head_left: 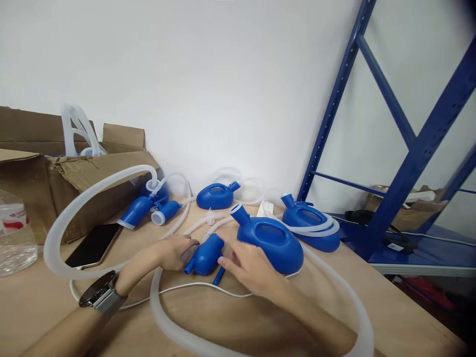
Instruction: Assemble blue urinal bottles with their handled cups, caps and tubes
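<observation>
A small blue plastic urinal funnel lies on the table between my two hands. My left hand, with a watch on the wrist, is beside its left side, fingers bent and slightly apart; whether they touch it is unclear. On the other side, my right hand has thumb and index finger spread near the funnel's right edge. Just behind that hand stands a blue urinal bottle with an oval handle hole and an angled neck. A translucent corrugated hose loops across the front of the table.
More blue bottles stand at the back and right. Funnels with hoses lie at left, near a phone, an open cardboard box and a clear bottle. A white cable crosses the table. Blue shelving rises at right.
</observation>
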### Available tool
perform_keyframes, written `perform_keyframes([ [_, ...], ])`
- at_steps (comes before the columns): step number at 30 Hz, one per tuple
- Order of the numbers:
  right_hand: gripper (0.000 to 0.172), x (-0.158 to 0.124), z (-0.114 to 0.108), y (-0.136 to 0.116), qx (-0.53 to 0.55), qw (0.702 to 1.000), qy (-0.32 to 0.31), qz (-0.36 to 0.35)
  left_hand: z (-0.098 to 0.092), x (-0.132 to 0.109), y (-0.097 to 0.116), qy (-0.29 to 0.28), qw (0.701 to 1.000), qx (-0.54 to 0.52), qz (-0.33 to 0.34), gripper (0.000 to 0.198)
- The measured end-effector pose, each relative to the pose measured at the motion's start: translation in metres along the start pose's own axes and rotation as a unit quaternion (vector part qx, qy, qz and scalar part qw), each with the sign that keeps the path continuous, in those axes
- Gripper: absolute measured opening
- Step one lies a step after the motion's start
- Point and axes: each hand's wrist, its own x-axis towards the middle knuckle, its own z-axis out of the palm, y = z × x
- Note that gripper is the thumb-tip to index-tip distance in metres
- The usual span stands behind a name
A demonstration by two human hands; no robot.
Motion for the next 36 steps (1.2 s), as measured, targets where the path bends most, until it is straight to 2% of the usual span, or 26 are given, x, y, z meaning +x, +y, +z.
perform_keyframes([
  [2, 0.065, 0.001, 0.014, -0.006, 0.073, 0.994, -0.055, 0.065, 0.004, 0.002, -0.002, 0.062, 0.997, -0.035, 0.022, 0.065],
  [6, 0.074, 0.006, 0.028, 0.005, 0.232, 0.962, -0.036, 0.14, 0.009, 0.0, -0.001, 0.172, 0.979, -0.107, 0.031, 0.063],
  [8, 0.081, 0.009, 0.031, 0.014, 0.326, 0.932, -0.017, 0.158, 0.009, -0.002, 0.005, 0.201, 0.968, -0.141, 0.054, 0.057],
  [12, 0.09, 0.015, 0.035, 0.022, 0.496, 0.843, 0.031, 0.204, 0.009, -0.001, 0.017, 0.236, 0.943, -0.195, 0.132, 0.049],
  [14, 0.094, 0.015, 0.035, 0.022, 0.531, 0.815, 0.056, 0.224, 0.008, -0.001, 0.018, 0.244, 0.934, -0.232, 0.123, 0.052],
  [16, 0.094, 0.014, 0.035, 0.021, 0.551, 0.802, 0.084, 0.215, 0.007, -0.001, 0.015, 0.274, 0.917, -0.277, 0.081, 0.052],
  [18, 0.089, 0.012, 0.034, 0.021, 0.574, 0.787, 0.106, 0.201, 0.005, -0.001, 0.01, 0.319, 0.888, -0.327, 0.05, 0.052],
  [20, 0.084, 0.011, 0.034, 0.02, 0.597, 0.769, 0.116, 0.199, 0.004, -0.001, 0.007, 0.348, 0.856, -0.379, 0.05, 0.054],
  [22, 0.081, 0.009, 0.034, 0.018, 0.623, 0.747, 0.109, 0.205, 0.005, 0.0, 0.006, 0.356, 0.831, -0.421, 0.069, 0.056],
  [24, 0.077, 0.008, 0.035, 0.017, 0.653, 0.726, 0.079, 0.2, 0.007, 0.0, 0.009, 0.341, 0.82, -0.45, 0.093, 0.057],
  [28, 0.073, 0.005, 0.038, 0.018, 0.689, 0.704, -0.017, 0.17, 0.015, 0.0, 0.022, 0.281, 0.813, -0.493, 0.133, 0.058],
  [30, 0.073, 0.004, 0.039, 0.019, 0.7, 0.692, -0.058, 0.168, 0.017, -0.001, 0.028, 0.269, 0.811, -0.501, 0.136, 0.055],
  [32, 0.072, 0.004, 0.04, 0.021, 0.707, 0.68, -0.09, 0.175, 0.018, -0.001, 0.032, 0.265, 0.815, -0.5, 0.127, 0.054],
  [36, 0.07, 0.003, 0.042, 0.021, 0.699, 0.675, -0.119, 0.203, 0.015, -0.001, 0.032, 0.23, 0.816, -0.517, 0.117, 0.055],
])
